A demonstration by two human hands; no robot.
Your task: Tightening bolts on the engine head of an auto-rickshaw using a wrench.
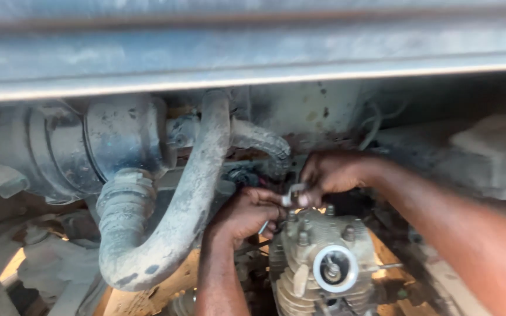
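Observation:
My left hand is curled around the shaft of a small metal wrench, just left of a finned grey engine cylinder head. Reaching in from the right, my right hand pinches the wrench's open head with its fingertips. Both hands meet above the cylinder head's top studs and nuts. A round white-rimmed opening faces me on the cylinder head. What the wrench head sits on is hidden by my fingers.
A dusty curved rubber hose loops down at the left from a grey air-filter housing. A metal body panel spans the top. Wires hang behind my right hand, and a pale plastic part sits at the right.

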